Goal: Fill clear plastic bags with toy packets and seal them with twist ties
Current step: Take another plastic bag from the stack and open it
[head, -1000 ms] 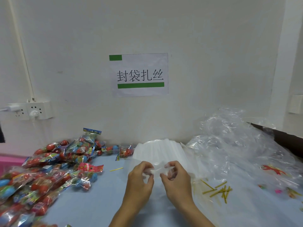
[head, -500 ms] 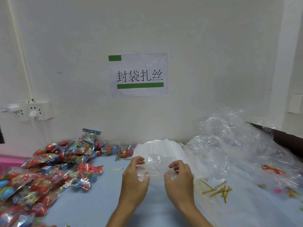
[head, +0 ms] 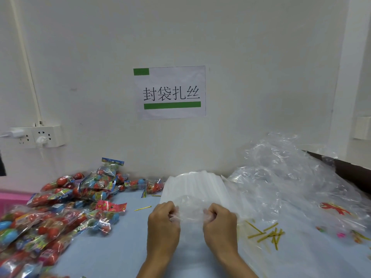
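1. In front of you the white wall fills most of the view. A paper sign with black characters and green bars is stuck to it, and a white power strip with a plug in it sits low on the left.
2. Your pale blue table runs across the bottom. At its far left edge you can see a bit of a pink basket.
3. To your right lies a big crumpled heap of clear plastic sheeting, reaching up against the wall and spilling over the table.
4. To your left is the pile of toy packets, red and blue toys in printed wrappers, spread from the wall down to the bottom left corner.
5. Straight ahead, between the two heaps, a stack of flat clear bags leans toward the wall.
6. Your left hand and right hand are both closed into loose fists, each gripping one side of a single clear plastic bag. The bag is stretched between them, just above the table and right in front of the stack. You cannot tell whether its mouth is open.
7. A scatter of yellow twist ties lies on the plastic just to the right of your right hand.
8. One loose twist tie lies on the bare table near your left hand, between it and the packets.
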